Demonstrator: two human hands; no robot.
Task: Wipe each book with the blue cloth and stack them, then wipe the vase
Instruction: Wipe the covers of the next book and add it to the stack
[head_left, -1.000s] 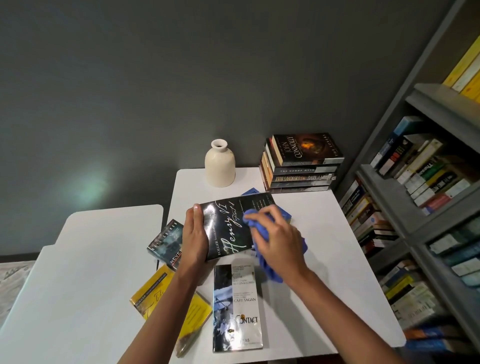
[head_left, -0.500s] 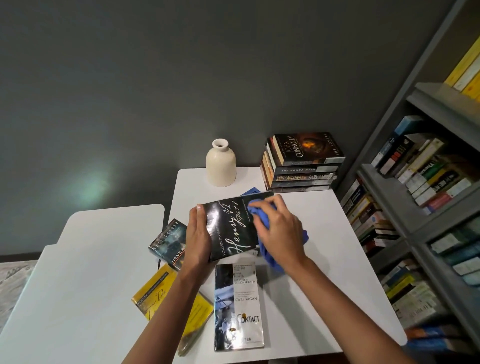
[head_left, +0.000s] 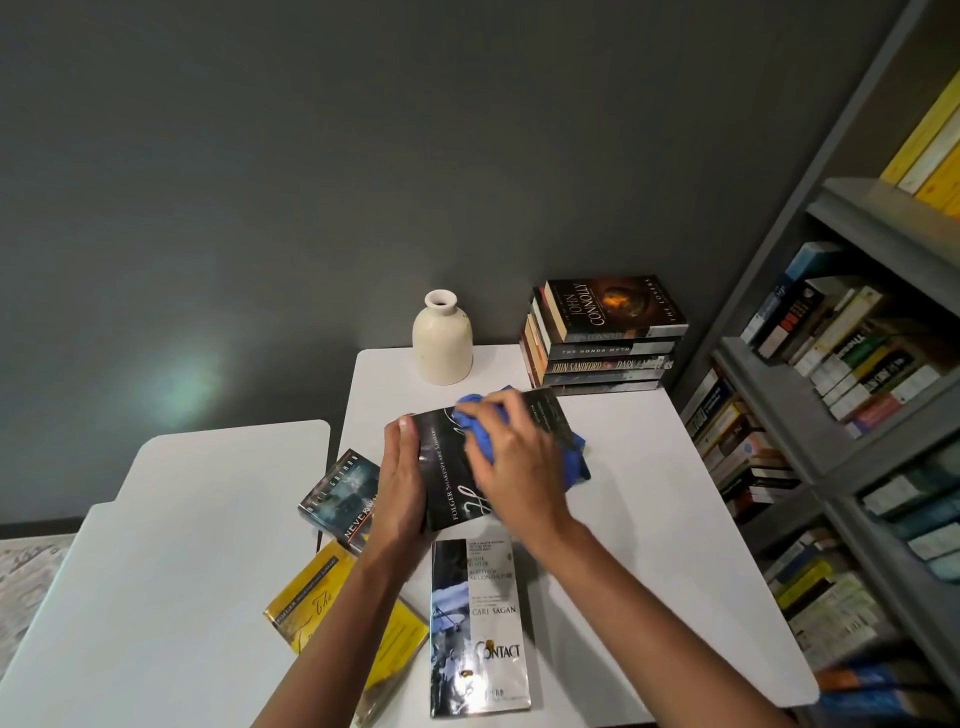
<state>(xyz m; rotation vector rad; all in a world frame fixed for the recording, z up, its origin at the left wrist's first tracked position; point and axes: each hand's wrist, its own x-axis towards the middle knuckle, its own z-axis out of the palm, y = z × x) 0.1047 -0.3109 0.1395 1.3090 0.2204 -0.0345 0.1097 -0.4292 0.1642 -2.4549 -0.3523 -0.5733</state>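
Blue cloth (head_left: 480, 434), bunched in the curled fingers of the right hand (head_left: 514, 462), pressed on a black Folger Shakespeare paperback (head_left: 445, 480) at mid-tabletop (head_left: 649, 519); left hand (head_left: 402, 480) grips the paperback's left edge. Cream vase (head_left: 442, 343) and book stack (head_left: 605, 338) stand along the far edge.

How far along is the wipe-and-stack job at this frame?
Likely done: a stack of books at the table's back corner. In hand: the left hand grips the black book while the right hand presses the cloth on its cover. Left: the Contact book, yellow book and Neverwhere book lie loose, and the vase stands untouched.
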